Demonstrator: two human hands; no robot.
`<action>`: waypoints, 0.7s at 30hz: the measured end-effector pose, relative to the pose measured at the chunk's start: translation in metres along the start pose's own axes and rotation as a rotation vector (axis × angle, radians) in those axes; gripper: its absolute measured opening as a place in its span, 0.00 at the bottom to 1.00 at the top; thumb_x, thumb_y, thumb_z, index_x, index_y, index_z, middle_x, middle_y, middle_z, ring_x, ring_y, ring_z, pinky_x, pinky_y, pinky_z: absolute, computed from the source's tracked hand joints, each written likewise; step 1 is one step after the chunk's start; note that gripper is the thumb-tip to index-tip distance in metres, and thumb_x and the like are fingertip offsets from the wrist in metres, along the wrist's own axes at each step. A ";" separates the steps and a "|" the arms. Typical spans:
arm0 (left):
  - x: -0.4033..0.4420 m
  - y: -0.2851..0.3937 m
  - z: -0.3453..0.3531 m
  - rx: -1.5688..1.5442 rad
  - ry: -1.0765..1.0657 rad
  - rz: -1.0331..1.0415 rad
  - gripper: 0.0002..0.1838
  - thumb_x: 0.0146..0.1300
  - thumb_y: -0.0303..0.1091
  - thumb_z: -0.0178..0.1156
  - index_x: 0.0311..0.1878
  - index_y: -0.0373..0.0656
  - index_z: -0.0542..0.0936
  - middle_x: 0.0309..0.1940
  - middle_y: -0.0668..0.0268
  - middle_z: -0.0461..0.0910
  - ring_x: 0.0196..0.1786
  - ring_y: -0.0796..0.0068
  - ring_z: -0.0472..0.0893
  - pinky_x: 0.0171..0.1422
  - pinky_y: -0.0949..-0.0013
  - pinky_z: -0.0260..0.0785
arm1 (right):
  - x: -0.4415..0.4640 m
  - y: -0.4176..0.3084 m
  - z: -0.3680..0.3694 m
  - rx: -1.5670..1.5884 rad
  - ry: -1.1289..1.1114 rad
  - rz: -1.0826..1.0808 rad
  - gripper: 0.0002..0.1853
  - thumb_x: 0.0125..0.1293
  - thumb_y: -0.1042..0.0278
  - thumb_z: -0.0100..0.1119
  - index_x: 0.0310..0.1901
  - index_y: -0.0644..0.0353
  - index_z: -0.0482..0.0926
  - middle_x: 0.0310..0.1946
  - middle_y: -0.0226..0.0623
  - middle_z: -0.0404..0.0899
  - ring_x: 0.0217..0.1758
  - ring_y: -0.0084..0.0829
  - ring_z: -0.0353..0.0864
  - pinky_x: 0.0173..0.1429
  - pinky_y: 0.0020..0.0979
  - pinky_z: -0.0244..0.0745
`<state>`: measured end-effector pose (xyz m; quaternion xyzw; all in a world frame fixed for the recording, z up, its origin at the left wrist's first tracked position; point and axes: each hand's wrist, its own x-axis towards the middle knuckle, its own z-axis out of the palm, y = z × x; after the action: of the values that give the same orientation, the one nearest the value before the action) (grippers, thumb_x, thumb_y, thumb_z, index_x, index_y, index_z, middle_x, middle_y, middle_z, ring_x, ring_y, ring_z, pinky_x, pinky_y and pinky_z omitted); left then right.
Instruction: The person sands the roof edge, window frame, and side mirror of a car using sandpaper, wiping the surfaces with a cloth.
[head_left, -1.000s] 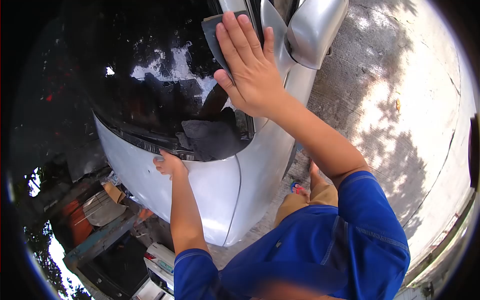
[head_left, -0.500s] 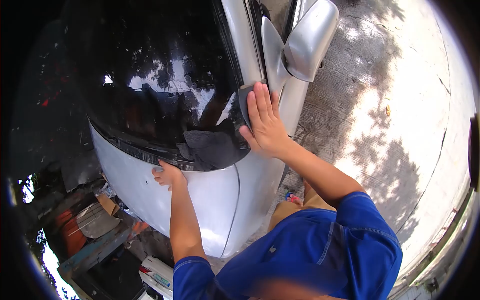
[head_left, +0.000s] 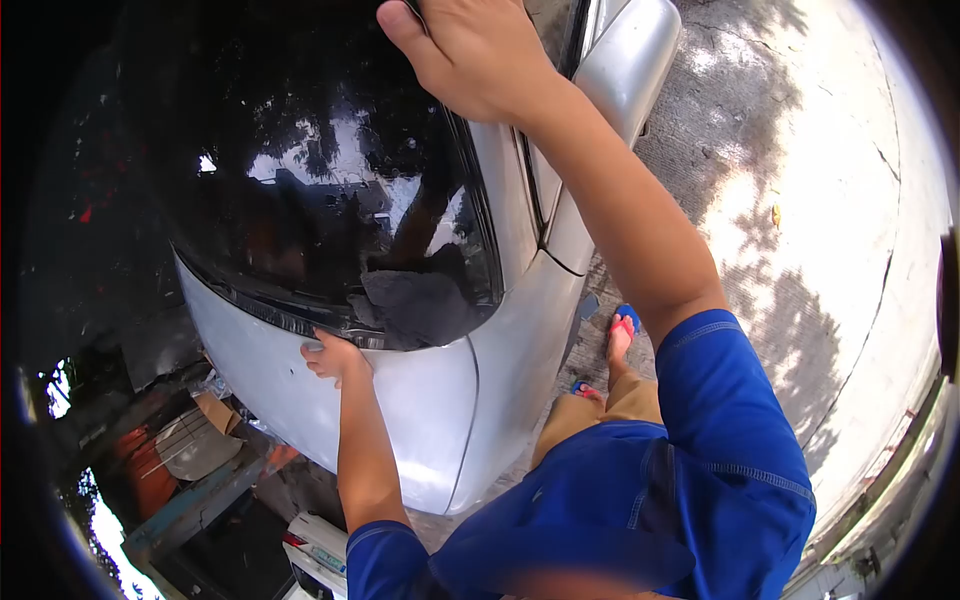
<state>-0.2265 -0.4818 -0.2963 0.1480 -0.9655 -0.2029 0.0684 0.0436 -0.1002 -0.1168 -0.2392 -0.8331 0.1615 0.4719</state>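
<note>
Left hand [head_left: 338, 358] rests on the hood [head_left: 420, 405], fingers loosely spread, near the dark cloth [head_left: 415, 308]. Right hand [head_left: 475, 60] is over the windshield pillar [head_left: 503, 180]; its grip cannot be determined.

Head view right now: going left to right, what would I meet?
Cardboard piece → left hand → dark cloth → side mirror → fallen leaf.

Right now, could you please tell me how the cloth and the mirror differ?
The cloth is dark and crumpled; the mirror is silver and smooth. The cloth lies low on the glass; the mirror juts from the side of the car. Both are on the car.
</note>
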 end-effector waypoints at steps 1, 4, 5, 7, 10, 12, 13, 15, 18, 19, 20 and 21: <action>-0.001 -0.008 -0.008 0.012 -0.008 -0.005 0.40 0.77 0.68 0.50 0.84 0.56 0.65 0.81 0.64 0.67 0.84 0.54 0.62 0.83 0.23 0.47 | 0.005 -0.001 -0.004 0.046 -0.073 0.051 0.41 0.83 0.50 0.50 0.87 0.63 0.52 0.89 0.53 0.49 0.91 0.56 0.48 0.88 0.62 0.39; -0.002 -0.005 -0.011 0.026 -0.018 -0.013 0.40 0.78 0.68 0.50 0.84 0.56 0.65 0.81 0.64 0.67 0.84 0.54 0.62 0.83 0.22 0.48 | -0.107 -0.030 0.008 0.056 -0.108 0.081 0.44 0.82 0.50 0.50 0.87 0.69 0.48 0.90 0.58 0.43 0.94 0.58 0.37 0.90 0.64 0.30; -0.001 -0.001 -0.007 0.015 -0.016 -0.016 0.40 0.78 0.68 0.50 0.84 0.56 0.65 0.81 0.64 0.67 0.84 0.55 0.62 0.83 0.22 0.48 | -0.139 -0.037 0.016 0.057 -0.113 0.083 0.44 0.82 0.50 0.51 0.87 0.70 0.50 0.90 0.57 0.43 0.94 0.56 0.36 0.90 0.63 0.27; 0.002 -0.008 -0.006 0.029 -0.004 -0.022 0.40 0.77 0.67 0.50 0.84 0.55 0.64 0.81 0.64 0.67 0.84 0.55 0.61 0.83 0.22 0.48 | -0.149 -0.059 0.013 0.077 -0.136 0.113 0.44 0.81 0.49 0.52 0.86 0.71 0.53 0.91 0.55 0.43 0.95 0.53 0.35 0.90 0.61 0.21; 0.002 -0.006 -0.012 0.028 -0.007 -0.005 0.40 0.78 0.67 0.50 0.85 0.55 0.64 0.81 0.62 0.66 0.85 0.55 0.61 0.83 0.22 0.47 | -0.001 -0.009 0.004 -0.136 0.086 -0.088 0.36 0.82 0.50 0.52 0.82 0.66 0.64 0.87 0.48 0.56 0.92 0.48 0.50 0.89 0.63 0.32; 0.000 -0.008 -0.008 0.022 -0.013 -0.001 0.40 0.78 0.67 0.50 0.84 0.56 0.65 0.81 0.61 0.66 0.85 0.55 0.60 0.83 0.21 0.46 | -0.014 -0.012 0.005 -0.067 0.076 -0.026 0.38 0.82 0.49 0.53 0.83 0.66 0.62 0.87 0.50 0.55 0.91 0.49 0.50 0.89 0.64 0.34; -0.002 -0.011 -0.008 0.021 -0.017 -0.004 0.40 0.78 0.67 0.50 0.85 0.56 0.65 0.82 0.61 0.65 0.85 0.55 0.60 0.83 0.22 0.46 | -0.018 -0.011 0.005 -0.036 0.074 -0.004 0.38 0.82 0.49 0.53 0.84 0.66 0.61 0.87 0.51 0.55 0.91 0.50 0.50 0.89 0.64 0.35; 0.000 -0.008 -0.009 0.003 -0.018 0.003 0.40 0.78 0.67 0.50 0.85 0.56 0.64 0.82 0.61 0.65 0.85 0.55 0.60 0.83 0.22 0.46 | -0.139 -0.039 0.014 0.128 -0.048 0.130 0.39 0.82 0.50 0.52 0.85 0.65 0.58 0.89 0.51 0.51 0.92 0.52 0.47 0.89 0.64 0.32; -0.002 -0.003 0.001 -0.016 -0.023 0.001 0.41 0.78 0.67 0.49 0.85 0.55 0.64 0.83 0.61 0.63 0.86 0.53 0.59 0.84 0.23 0.46 | -0.187 -0.047 0.033 0.159 0.004 0.174 0.41 0.81 0.49 0.53 0.86 0.65 0.57 0.90 0.51 0.48 0.93 0.53 0.45 0.90 0.62 0.31; 0.001 -0.010 -0.006 0.002 -0.019 0.016 0.41 0.78 0.68 0.49 0.85 0.54 0.63 0.84 0.61 0.63 0.86 0.53 0.59 0.84 0.23 0.46 | -0.137 -0.040 0.020 0.039 -0.003 0.099 0.41 0.81 0.50 0.54 0.86 0.65 0.57 0.90 0.51 0.48 0.93 0.53 0.45 0.90 0.62 0.31; 0.002 -0.009 -0.005 0.036 0.002 0.016 0.41 0.79 0.68 0.48 0.85 0.55 0.63 0.83 0.61 0.63 0.86 0.53 0.59 0.83 0.22 0.47 | -0.052 -0.017 0.002 -0.081 -0.015 0.003 0.41 0.81 0.50 0.55 0.86 0.65 0.57 0.90 0.51 0.48 0.93 0.52 0.46 0.90 0.61 0.32; -0.004 -0.003 0.001 0.012 -0.015 0.014 0.41 0.79 0.68 0.48 0.85 0.55 0.63 0.83 0.60 0.63 0.86 0.52 0.59 0.83 0.22 0.48 | 0.005 0.000 -0.004 -0.012 -0.043 0.005 0.41 0.80 0.51 0.55 0.86 0.65 0.57 0.90 0.51 0.48 0.93 0.52 0.47 0.90 0.60 0.32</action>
<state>-0.2223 -0.4831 -0.2984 0.1401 -0.9682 -0.1979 0.0616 0.0448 -0.0974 -0.1118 -0.2405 -0.8434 0.1630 0.4520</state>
